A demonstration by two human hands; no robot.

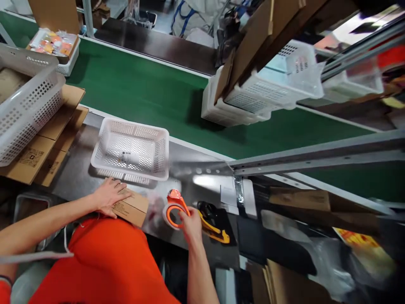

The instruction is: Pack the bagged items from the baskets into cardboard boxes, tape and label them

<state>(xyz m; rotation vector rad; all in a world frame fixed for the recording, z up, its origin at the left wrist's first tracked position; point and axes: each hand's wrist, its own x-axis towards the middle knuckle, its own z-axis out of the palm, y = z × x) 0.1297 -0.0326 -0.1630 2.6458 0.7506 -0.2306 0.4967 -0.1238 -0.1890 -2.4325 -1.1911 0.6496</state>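
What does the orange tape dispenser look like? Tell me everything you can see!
The tape dispenser is bright orange and looks like plastic. A pale roll of tape sits around its round orange hub, which is open in the middle. The right hand grips its handle, and its head points away from the person. It is over the metal table, to the right of the cardboard box. I can't tell whether it touches the table.
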